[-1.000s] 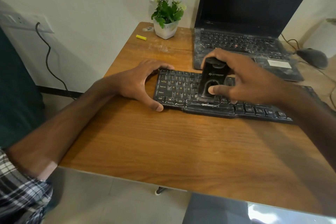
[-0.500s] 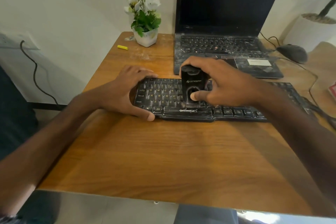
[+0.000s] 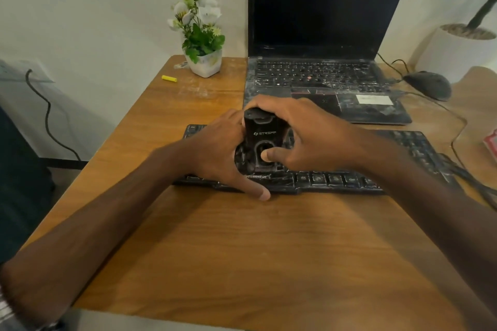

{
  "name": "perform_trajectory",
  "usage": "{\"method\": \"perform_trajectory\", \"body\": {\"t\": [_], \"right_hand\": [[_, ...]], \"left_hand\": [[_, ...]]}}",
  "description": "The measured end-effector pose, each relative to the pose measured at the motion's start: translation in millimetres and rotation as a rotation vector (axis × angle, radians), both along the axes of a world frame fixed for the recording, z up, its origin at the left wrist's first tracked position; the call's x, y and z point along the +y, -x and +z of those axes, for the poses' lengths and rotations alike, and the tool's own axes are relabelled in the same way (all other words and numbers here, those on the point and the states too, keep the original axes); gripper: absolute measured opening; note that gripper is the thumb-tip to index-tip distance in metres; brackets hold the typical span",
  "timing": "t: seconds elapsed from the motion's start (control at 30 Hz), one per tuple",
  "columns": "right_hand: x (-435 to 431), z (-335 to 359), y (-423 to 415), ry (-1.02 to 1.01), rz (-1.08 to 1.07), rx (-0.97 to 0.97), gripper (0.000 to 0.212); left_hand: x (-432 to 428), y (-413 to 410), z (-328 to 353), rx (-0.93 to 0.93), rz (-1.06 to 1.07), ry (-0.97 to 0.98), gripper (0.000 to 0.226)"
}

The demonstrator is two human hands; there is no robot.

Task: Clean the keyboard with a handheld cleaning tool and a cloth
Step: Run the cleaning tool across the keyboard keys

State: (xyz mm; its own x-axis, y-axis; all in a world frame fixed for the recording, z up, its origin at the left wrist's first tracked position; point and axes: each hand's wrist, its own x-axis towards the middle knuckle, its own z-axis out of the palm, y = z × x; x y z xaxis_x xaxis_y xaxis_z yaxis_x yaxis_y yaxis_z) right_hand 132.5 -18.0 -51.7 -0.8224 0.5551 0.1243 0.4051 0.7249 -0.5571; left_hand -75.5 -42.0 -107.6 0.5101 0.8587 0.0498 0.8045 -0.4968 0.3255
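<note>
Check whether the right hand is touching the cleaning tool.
Touching. The head view shows the right hand gripping the cleaning tool, with the thumb pressed on its front.
</note>
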Motion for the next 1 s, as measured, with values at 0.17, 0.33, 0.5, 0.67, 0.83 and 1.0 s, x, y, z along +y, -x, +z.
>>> {"method": "perform_trajectory", "body": {"t": [0.17,0.33,0.5,0.67,0.83,1.0], "right_hand": [[0.0,2.5,-1.9,0.005,0.009,-0.008,0.046],[1.6,10.1,-6.5,-0.007,-0.012,-0.086,0.045],[2.2,21.3,-14.1,-0.078,-0.027,-0.236,0.049],[-1.7,30.7,-2.9,-0.120,-0.041,-0.164,0.052],[-8.6,6.0,-0.5,-0.042,-0.044,-0.042,0.051],[-4.9,8.4,-22.1,-0.063,-0.088,-0.088,0.050]], "left_hand": [[0.9,2.0,-0.7,-0.001,0.007,-0.034,0.121],[2.4,4.2,-1.3,0.060,0.059,-0.009,0.120],[2.1,4.0,0.1,0.067,0.062,-0.009,0.098],[9.9,5.1,-7.6,0.048,0.048,-0.020,0.125],[14.4,5.2,-11.7,0.010,0.038,-0.039,0.119],[7.9,6.6,-7.2,0.049,0.063,-0.001,0.125]]}}
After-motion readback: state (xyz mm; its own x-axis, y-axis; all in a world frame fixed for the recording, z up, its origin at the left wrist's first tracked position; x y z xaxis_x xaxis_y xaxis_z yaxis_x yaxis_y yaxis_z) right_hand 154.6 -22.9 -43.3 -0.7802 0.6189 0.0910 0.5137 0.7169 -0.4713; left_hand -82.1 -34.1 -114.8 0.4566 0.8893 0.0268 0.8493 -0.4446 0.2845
